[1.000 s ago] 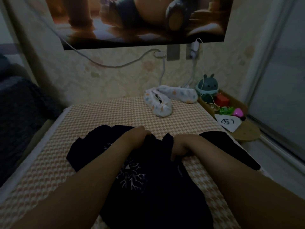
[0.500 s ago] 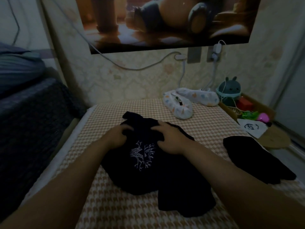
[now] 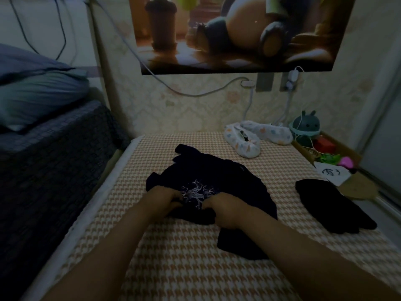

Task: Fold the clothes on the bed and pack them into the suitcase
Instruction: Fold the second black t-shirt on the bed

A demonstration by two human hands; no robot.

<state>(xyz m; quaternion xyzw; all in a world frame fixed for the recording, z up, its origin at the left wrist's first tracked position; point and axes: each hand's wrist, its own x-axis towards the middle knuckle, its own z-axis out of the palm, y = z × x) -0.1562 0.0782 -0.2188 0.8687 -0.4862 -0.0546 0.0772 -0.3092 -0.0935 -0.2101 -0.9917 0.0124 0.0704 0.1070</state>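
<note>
A black T-shirt (image 3: 234,181) with a pale branching print lies bunched on the houndstooth bed cover (image 3: 173,257), one part trailing toward me on the right. My left hand (image 3: 165,198) grips its near edge just left of the print. My right hand (image 3: 225,209) grips the same near edge right of the print, fingers curled into the fabric. A second black garment (image 3: 332,205) lies apart at the bed's right side. No suitcase is in view.
Two white patterned slippers (image 3: 249,142) sit at the far right of the bed. A wooden shelf (image 3: 358,185) on the right holds a plush toy (image 3: 306,129), a paper and small items. A dark blanket (image 3: 43,170) and pillow lie on the left. Cables hang along the wall.
Both hands have drawn back from the shirt's upper part to its near edge and now clutch the fabric there. The camera view has tilted up.
</note>
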